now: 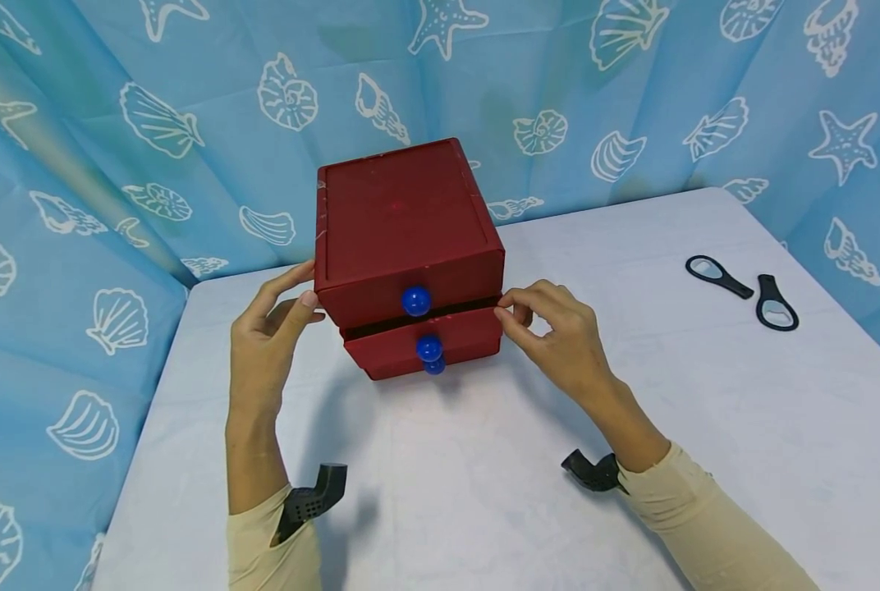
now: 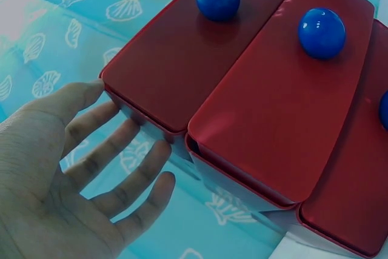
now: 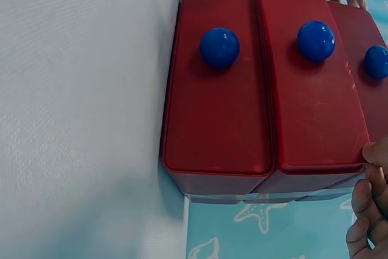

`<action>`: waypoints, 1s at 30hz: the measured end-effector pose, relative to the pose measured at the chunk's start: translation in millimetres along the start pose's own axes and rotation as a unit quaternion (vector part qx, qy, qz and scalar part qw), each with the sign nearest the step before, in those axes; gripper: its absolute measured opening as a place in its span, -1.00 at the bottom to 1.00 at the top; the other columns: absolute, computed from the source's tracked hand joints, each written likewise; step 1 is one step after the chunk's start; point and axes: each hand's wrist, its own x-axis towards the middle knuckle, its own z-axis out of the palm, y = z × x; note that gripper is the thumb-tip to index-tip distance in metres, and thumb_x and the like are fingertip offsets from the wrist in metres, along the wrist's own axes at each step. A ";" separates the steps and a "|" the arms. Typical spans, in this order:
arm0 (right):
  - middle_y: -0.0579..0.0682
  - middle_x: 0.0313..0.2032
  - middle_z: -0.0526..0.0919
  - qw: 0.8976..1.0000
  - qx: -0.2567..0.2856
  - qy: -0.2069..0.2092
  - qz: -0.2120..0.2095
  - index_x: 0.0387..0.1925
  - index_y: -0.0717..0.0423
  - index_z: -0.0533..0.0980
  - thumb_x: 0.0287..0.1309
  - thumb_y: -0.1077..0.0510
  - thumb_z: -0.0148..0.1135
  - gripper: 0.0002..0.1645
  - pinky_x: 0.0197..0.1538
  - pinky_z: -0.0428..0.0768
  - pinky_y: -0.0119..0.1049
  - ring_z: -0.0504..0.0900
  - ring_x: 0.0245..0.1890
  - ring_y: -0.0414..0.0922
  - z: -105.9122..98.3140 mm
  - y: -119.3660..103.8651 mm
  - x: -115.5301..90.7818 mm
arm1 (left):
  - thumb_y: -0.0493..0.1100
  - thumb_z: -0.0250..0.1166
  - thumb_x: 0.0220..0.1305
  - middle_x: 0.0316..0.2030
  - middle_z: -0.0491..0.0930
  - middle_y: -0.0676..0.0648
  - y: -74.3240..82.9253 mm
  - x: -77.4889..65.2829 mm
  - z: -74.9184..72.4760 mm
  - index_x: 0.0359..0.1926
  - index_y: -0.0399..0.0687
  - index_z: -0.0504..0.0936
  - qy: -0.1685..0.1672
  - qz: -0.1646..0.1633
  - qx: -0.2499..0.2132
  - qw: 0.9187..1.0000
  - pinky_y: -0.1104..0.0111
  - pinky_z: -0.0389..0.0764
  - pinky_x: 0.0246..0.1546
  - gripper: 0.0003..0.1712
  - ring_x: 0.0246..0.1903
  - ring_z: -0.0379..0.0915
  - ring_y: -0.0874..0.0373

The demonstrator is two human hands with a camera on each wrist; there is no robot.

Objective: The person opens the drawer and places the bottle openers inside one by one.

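Note:
A dark red chest of three drawers (image 1: 403, 213) stands on the table, each drawer front bearing a round blue knob (image 1: 415, 301). Its middle drawer (image 3: 315, 113) juts a little way out, with a dark gap along the top edge. At that drawer's upper right corner, my right hand (image 1: 566, 336) pinches the edge, thumb on the front face and the other fingers curled at the side. My left hand (image 1: 263, 345) touches the chest's left side by the top drawer (image 2: 176, 53), thumb at the front corner and fingers spread and fairly straight.
Two small black magnifying glasses (image 1: 734, 286) lie to the right on the white-covered table (image 1: 469, 492). Behind and to the left hangs a blue curtain (image 1: 211, 107) with white shell prints. Black devices (image 1: 314, 497) sit on both wrists.

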 end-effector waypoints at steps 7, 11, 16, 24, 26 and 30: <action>-0.05 -0.49 0.54 1.000 -0.011 0.019 -0.010 -0.30 0.19 0.69 0.09 0.28 0.45 -0.89 -0.35 0.36 -0.34 0.48 -0.46 -0.15 4.7 1.8 1.0 | -0.11 0.25 0.43 0.22 0.54 0.04 -0.3 0.1 -0.6 0.29 0.12 0.58 -0.001 0.002 -0.002 1.000 0.18 0.53 0.12 -0.57 -0.08 0.60 -0.05; -0.04 -0.50 0.54 0.999 -0.015 0.027 -0.014 -0.30 0.21 0.68 0.09 0.30 0.45 -0.89 -0.36 0.35 -0.34 0.47 -0.47 -0.14 6.8 2.7 2.4 | -0.12 0.25 0.43 0.22 0.54 0.03 -0.5 0.3 -0.5 0.29 0.11 0.58 -0.001 0.004 -0.004 1.000 0.19 0.55 0.10 -0.57 -0.07 0.60 -0.04; -0.03 -0.51 0.54 0.999 -0.021 0.042 -0.013 -0.30 0.21 0.68 0.06 0.32 0.47 -0.87 -0.37 0.35 -0.37 0.49 -0.46 -0.13 9.2 3.0 1.7 | -0.11 0.25 0.43 0.22 0.54 0.04 -0.4 0.6 -0.3 0.29 0.11 0.58 0.000 0.001 -0.004 1.000 0.21 0.57 0.08 -0.56 -0.07 0.60 -0.04; -0.01 -0.48 0.55 0.997 -0.024 0.078 0.008 -0.28 0.19 0.68 -0.02 0.37 0.51 -0.78 -0.35 0.37 -0.45 0.51 -0.42 -0.12 15.7 2.8 -1.5 | -0.15 0.25 0.42 0.23 0.53 0.01 0.8 0.1 -1.1 0.29 0.08 0.58 -0.006 0.003 -0.015 1.000 0.20 0.54 0.10 -0.56 -0.04 0.59 -0.03; 0.00 -0.48 0.55 0.996 -0.019 0.088 0.016 -0.28 0.20 0.67 0.00 0.36 0.51 -0.79 -0.34 0.38 -0.46 0.51 -0.42 -0.13 17.0 2.7 -1.3 | -0.14 0.25 0.43 0.23 0.53 0.01 0.4 0.7 -1.2 0.29 0.08 0.58 -0.007 0.006 -0.014 1.000 0.22 0.56 0.08 -0.56 -0.05 0.59 -0.03; 0.02 -0.48 0.54 0.995 -0.013 0.100 0.022 -0.28 0.22 0.66 0.02 0.34 0.50 -0.81 -0.35 0.38 -0.48 0.51 -0.42 -0.12 20.3 2.4 -0.7 | -0.11 0.25 0.43 0.23 0.53 0.02 -1.4 1.6 -1.6 0.30 0.10 0.57 -0.005 0.009 0.000 1.000 0.26 0.59 0.04 -0.56 -0.06 0.61 -0.01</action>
